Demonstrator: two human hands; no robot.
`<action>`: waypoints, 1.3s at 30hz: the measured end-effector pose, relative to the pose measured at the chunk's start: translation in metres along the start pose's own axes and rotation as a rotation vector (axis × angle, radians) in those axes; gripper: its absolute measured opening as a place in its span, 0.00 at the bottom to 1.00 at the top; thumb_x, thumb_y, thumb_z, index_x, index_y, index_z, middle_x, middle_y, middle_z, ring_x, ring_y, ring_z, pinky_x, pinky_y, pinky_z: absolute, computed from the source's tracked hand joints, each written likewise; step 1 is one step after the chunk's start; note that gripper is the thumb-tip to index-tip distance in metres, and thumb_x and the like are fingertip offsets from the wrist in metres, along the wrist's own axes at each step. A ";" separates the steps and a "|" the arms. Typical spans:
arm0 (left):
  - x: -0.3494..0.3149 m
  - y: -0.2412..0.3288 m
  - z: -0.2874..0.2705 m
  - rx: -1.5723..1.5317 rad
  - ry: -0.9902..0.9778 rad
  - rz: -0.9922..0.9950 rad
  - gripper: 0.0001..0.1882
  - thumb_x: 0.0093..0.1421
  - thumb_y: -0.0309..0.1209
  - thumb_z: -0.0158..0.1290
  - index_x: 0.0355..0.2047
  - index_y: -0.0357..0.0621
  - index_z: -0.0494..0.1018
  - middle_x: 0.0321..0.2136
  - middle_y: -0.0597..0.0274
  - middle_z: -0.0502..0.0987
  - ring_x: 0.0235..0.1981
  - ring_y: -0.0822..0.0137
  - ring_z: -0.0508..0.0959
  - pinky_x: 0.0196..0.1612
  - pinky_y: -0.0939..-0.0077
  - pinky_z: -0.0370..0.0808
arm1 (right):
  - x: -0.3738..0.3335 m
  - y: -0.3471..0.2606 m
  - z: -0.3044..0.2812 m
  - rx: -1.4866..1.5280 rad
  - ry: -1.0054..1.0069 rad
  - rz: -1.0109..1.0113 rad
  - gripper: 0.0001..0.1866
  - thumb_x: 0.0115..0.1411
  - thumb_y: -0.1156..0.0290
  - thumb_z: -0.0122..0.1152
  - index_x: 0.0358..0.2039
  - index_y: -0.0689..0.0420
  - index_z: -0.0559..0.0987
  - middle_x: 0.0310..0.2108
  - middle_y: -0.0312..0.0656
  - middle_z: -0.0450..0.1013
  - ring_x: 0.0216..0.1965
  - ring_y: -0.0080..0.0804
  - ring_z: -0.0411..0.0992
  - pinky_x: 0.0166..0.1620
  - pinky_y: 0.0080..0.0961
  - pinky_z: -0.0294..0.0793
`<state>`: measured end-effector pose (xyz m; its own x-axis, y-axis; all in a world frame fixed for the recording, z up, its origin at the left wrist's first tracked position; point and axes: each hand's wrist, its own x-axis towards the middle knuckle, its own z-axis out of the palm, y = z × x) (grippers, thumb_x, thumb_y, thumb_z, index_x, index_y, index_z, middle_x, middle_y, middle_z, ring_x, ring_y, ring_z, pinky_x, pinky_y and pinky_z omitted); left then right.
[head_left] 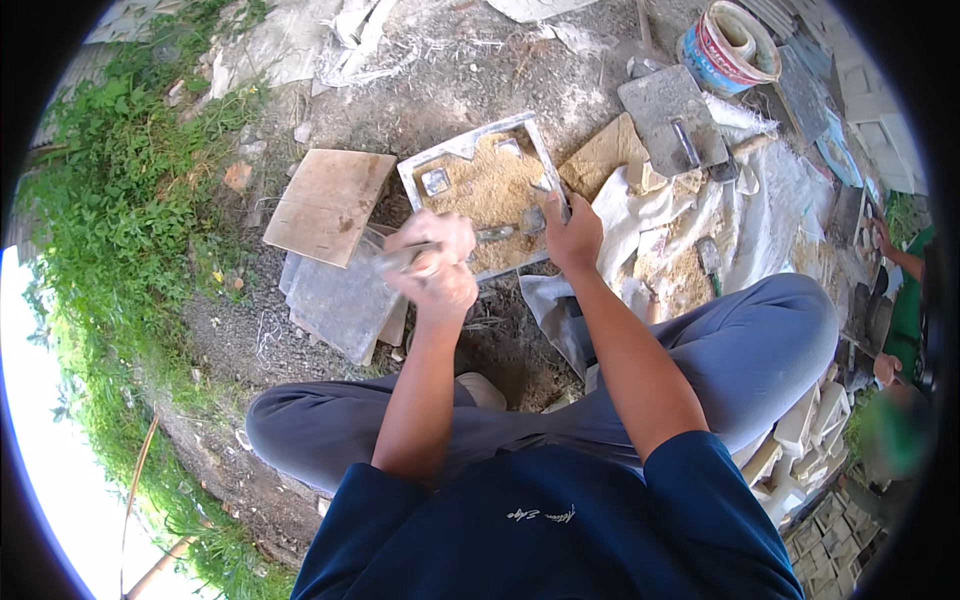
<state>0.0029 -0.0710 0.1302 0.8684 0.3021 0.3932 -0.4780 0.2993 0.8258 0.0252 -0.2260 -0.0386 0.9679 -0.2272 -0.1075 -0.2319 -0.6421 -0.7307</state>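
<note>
A rectangular pale-rimmed mould frame (pixel 408 183) lies on the ground before me, filled with tan sandy material (pixel 487 190). Small grey square pieces (pixel 435 181) show in the fill. My right hand (pixel 573 236) is closed on the frame's right side, thumb toward the fill; a narrow grey metal edge shows by the fingers. Over the frame's lower left corner is my left hand (pixel 436 262), blurred by motion and closed round a greyish hand tool (pixel 408 257). A short grey metal piece (pixel 495 233) shows right of this fist; whether it belongs to the tool I cannot tell.
Left of the frame lie a brown board (pixel 330 205) and stacked grey slabs (pixel 345 305). At right are a float with a handle (pixel 675 125), white sheeting (pixel 750 225), a trowel (pixel 708 257) and a bucket (pixel 728 50). Another person's hand (pixel 887 368) shows at the far right.
</note>
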 end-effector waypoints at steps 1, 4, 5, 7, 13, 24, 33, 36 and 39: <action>0.005 -0.010 -0.001 0.065 -0.010 0.009 0.33 0.62 0.62 0.55 0.20 0.46 0.59 0.12 0.75 0.57 0.13 0.79 0.56 0.18 0.78 0.49 | 0.008 -0.003 0.002 0.000 0.002 0.005 0.28 0.66 0.50 0.52 0.45 0.68 0.79 0.42 0.59 0.78 0.45 0.58 0.75 0.52 0.47 0.70; 0.015 -0.008 -0.011 0.091 0.042 -0.050 0.32 0.63 0.59 0.55 0.20 0.48 0.59 0.13 0.74 0.58 0.13 0.78 0.56 0.17 0.77 0.50 | 0.001 -0.006 0.007 0.007 -0.032 0.016 0.29 0.66 0.50 0.52 0.46 0.68 0.79 0.43 0.59 0.78 0.45 0.58 0.75 0.53 0.47 0.70; 0.018 -0.003 -0.017 0.105 0.085 -0.091 0.31 0.64 0.59 0.55 0.20 0.48 0.59 0.13 0.74 0.57 0.13 0.77 0.56 0.17 0.77 0.50 | -0.001 -0.005 0.008 0.007 -0.038 0.015 0.29 0.66 0.50 0.52 0.46 0.68 0.79 0.43 0.59 0.78 0.45 0.58 0.75 0.53 0.47 0.70; 0.023 0.013 -0.027 0.005 0.111 -0.062 0.29 0.65 0.55 0.55 0.20 0.48 0.60 0.13 0.73 0.57 0.13 0.75 0.57 0.18 0.77 0.51 | 0.004 -0.005 0.007 0.001 -0.010 0.014 0.29 0.66 0.50 0.52 0.47 0.68 0.79 0.44 0.59 0.78 0.46 0.58 0.75 0.53 0.48 0.70; 0.028 0.079 -0.012 0.024 -0.240 0.079 0.27 0.72 0.53 0.39 0.22 0.49 0.60 0.14 0.72 0.59 0.14 0.76 0.51 0.23 0.75 0.51 | 0.005 -0.008 -0.001 0.022 -0.042 0.043 0.29 0.67 0.50 0.51 0.46 0.68 0.79 0.43 0.58 0.78 0.46 0.58 0.76 0.52 0.47 0.71; -0.010 0.055 0.014 -0.099 0.101 0.043 0.21 0.70 0.23 0.46 0.17 0.44 0.57 0.12 0.71 0.56 0.11 0.80 0.52 0.16 0.77 0.47 | 0.004 -0.011 -0.001 -0.019 -0.032 0.022 0.26 0.67 0.52 0.52 0.42 0.66 0.80 0.39 0.58 0.78 0.42 0.60 0.76 0.48 0.49 0.72; 0.004 0.013 -0.040 -0.311 0.011 -0.176 0.19 0.74 0.34 0.45 0.23 0.50 0.60 0.15 0.73 0.53 0.14 0.75 0.51 0.19 0.74 0.51 | 0.002 -0.011 -0.001 0.035 -0.005 0.001 0.25 0.67 0.51 0.52 0.41 0.65 0.80 0.38 0.58 0.78 0.40 0.60 0.76 0.47 0.49 0.72; 0.011 0.018 -0.048 -0.277 0.098 -0.281 0.24 0.76 0.45 0.35 0.20 0.54 0.56 0.10 0.71 0.52 0.12 0.74 0.48 0.20 0.74 0.49 | 0.002 -0.013 -0.002 0.037 -0.013 0.025 0.25 0.67 0.51 0.51 0.40 0.65 0.80 0.38 0.58 0.78 0.40 0.60 0.76 0.47 0.50 0.72; 0.013 0.021 -0.057 -0.281 0.010 -0.308 0.25 0.76 0.44 0.36 0.19 0.54 0.56 0.10 0.72 0.51 0.12 0.74 0.48 0.20 0.73 0.49 | 0.003 -0.007 0.003 0.030 0.018 0.004 0.25 0.67 0.51 0.51 0.38 0.65 0.80 0.37 0.57 0.78 0.40 0.60 0.75 0.47 0.50 0.72</action>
<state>-0.0029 -0.0090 0.1296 0.9758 0.1678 0.1400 -0.2144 0.6116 0.7615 0.0299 -0.2201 -0.0355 0.9648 -0.2437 -0.0986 -0.2329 -0.6186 -0.7504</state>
